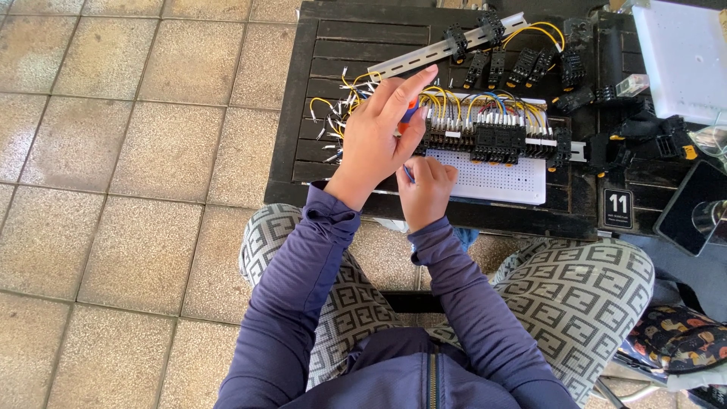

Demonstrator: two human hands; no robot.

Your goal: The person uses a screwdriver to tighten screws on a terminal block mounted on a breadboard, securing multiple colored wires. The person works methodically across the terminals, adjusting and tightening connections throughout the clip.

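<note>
Gripping a blue-and-orange screwdriver point(410, 113), the left hand point(379, 140) closes around its handle at the left end of a row of black relay sockets point(485, 136) on a white perforated board point(492, 178). At its five o'clock, the right hand point(425, 189) pinches a blue wire point(408, 174), fingers curled tight.

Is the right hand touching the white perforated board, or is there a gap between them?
Cannot tell. In the head view the right hand overlaps the left edge of the white perforated board, but contact underneath is hidden.
</note>
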